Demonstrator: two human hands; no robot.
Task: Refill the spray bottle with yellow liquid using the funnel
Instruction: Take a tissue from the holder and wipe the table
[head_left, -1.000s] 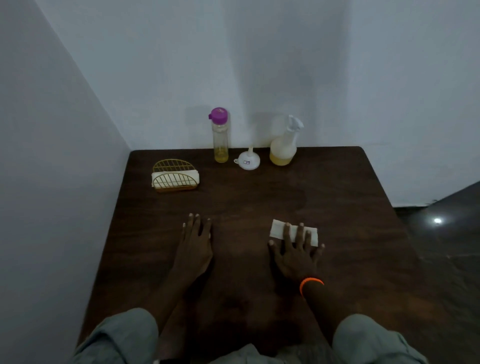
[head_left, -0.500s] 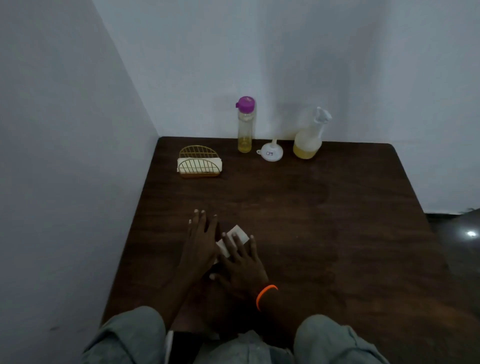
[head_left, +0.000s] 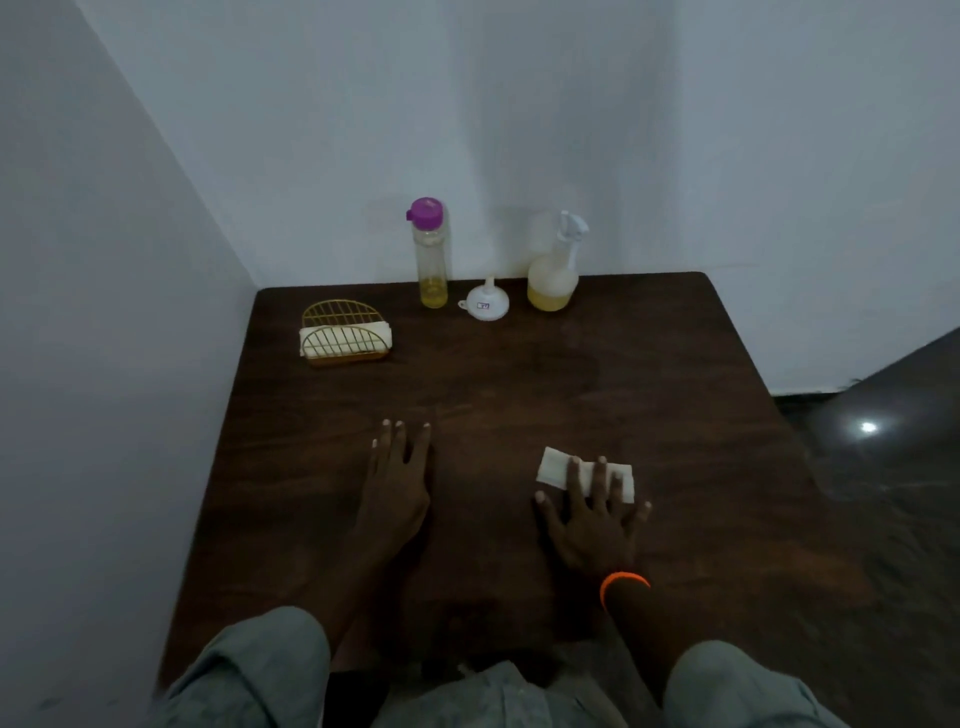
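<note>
- Head view: the spray bottle (head_left: 554, 270) is seen upright at the far edge of the table (head_left: 675, 415), partly filled with yellow liquid, its trigger head in place.
- The funnel (head_left: 487, 303) is seen just left of it, mouth down and spout up; left again stands the bottle (head_left: 431, 254) with a purple cap, a little yellow at its bottom.
- The left hand (head_left: 397, 483) is laid flat on the table, fingers together and straight, nothing held.
- The right hand (head_left: 589, 514) is pressed flat, fingers spread, on a folded tissue (head_left: 553, 466); nothing is gripped.
- All three task things are found well apart from both hands, straight ahead; the spray bottle lies almost directly beyond the right hand, which is judged the nearer.
- A holder (head_left: 344, 335) with tissues is seen at far left.
</note>
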